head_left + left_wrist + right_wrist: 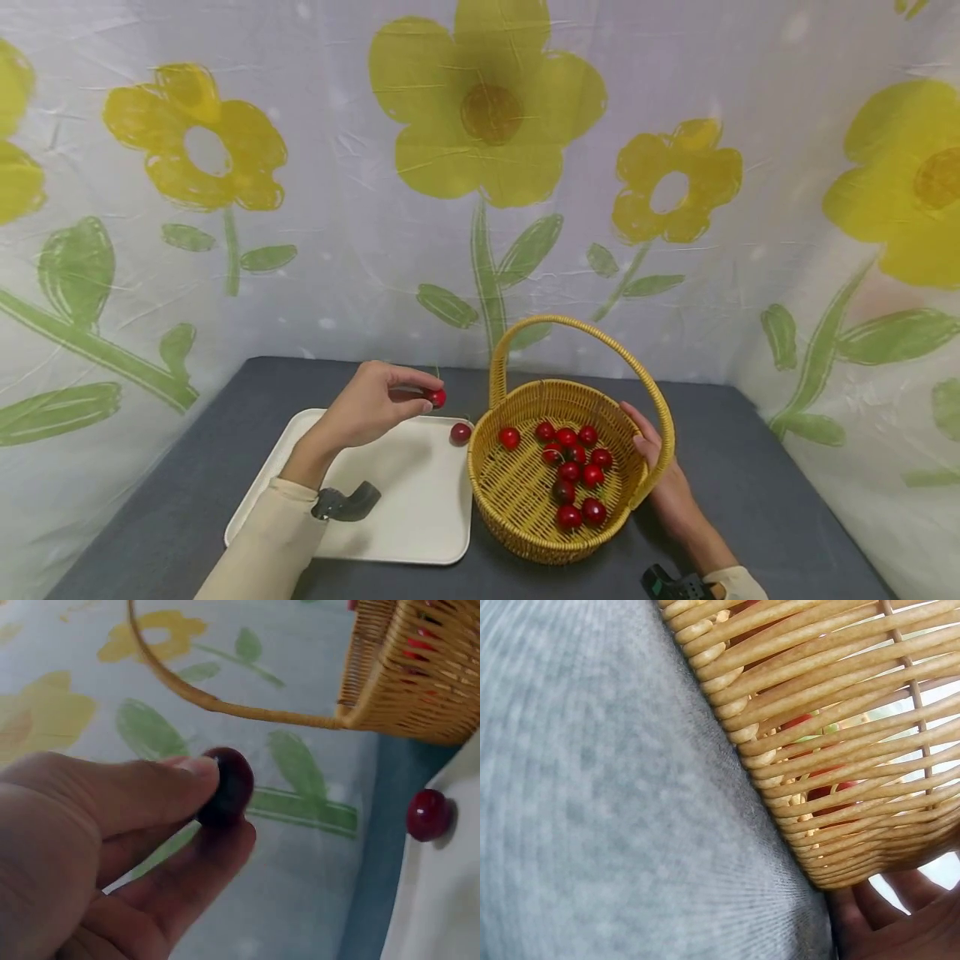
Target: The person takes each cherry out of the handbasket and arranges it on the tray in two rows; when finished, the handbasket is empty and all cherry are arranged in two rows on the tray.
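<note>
My left hand (372,406) pinches a dark red cherry (231,787) between thumb and fingertips, raised over the far edge of the white tray (405,533). The held cherry's thin stem points up in the head view. Another cherry (460,433) lies at the tray's far right corner, near the basket. My right hand (667,475) holds the right side of the yellow wicker basket (517,546), thumb at the rim and fingers along the outer wall (840,750). Several red cherries (570,471) lie inside on the basket's bottom, mostly toward its right half.
The basket's tall arched handle (585,325) rises over its opening. Tray and basket stand side by side on a dark grey table (757,500). Behind the table hangs a pale cloth (337,250) with yellow flowers.
</note>
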Tool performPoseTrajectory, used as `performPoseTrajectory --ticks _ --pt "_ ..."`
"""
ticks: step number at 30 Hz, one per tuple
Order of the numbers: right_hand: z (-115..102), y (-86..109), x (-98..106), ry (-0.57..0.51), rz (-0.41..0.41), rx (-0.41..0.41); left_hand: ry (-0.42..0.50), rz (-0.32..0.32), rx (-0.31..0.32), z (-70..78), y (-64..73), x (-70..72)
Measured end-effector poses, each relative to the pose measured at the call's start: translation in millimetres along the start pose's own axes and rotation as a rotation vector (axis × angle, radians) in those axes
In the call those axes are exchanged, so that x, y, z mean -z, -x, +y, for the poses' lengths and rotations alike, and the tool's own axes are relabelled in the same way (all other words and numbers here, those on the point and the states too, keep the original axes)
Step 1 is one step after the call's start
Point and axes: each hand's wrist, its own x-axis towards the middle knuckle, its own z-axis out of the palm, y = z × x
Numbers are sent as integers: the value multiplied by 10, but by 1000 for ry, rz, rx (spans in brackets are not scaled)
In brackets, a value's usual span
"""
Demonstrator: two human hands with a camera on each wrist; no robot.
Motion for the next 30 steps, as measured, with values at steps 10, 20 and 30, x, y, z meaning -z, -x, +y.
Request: performPoseTrajectory --ticks 10,20,30 --pt "5 0 -16 -18 -11 -3 -295 -43 27 -220 -246 -288" --pt "-16 -5 -6 -22 -10 -4 -412 -63 72 -363 -287 -477" --pt "-4 -5 9 -20 -8 0 -431 -64 74 -439 -310 -577"
